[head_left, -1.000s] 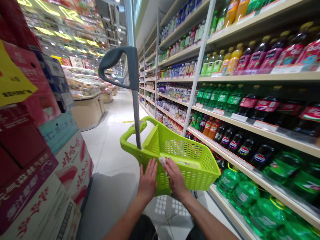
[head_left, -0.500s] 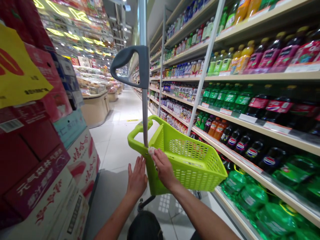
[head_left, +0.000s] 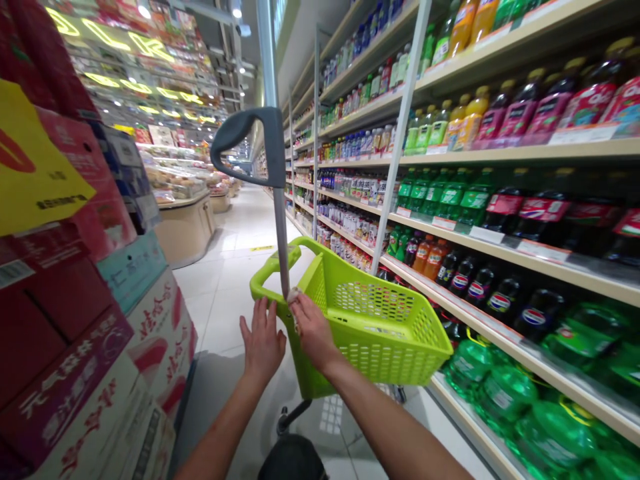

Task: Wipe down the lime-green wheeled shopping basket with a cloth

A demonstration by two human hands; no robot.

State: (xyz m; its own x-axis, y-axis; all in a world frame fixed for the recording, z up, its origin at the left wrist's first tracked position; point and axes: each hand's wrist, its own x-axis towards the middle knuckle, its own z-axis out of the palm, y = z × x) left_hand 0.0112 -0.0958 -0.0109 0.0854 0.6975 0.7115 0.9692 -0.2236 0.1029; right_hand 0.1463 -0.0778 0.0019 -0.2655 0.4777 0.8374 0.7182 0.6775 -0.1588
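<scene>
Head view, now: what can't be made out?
All in the head view:
- Cloth: mostly covered by the right grip; full shape unclear.
- Left grip: its palm side is hidden by the back of the hand; contact with the basket can't be told.
- Yellow sign: cut off by the left edge.
- Price tags: print too small and blurred.

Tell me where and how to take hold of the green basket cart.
Probably by the grey loop handle, coming from the picture's left: the loop juts that way from the metal pole, well above the green basket, and its open middle leaves room to wrap around.
</scene>
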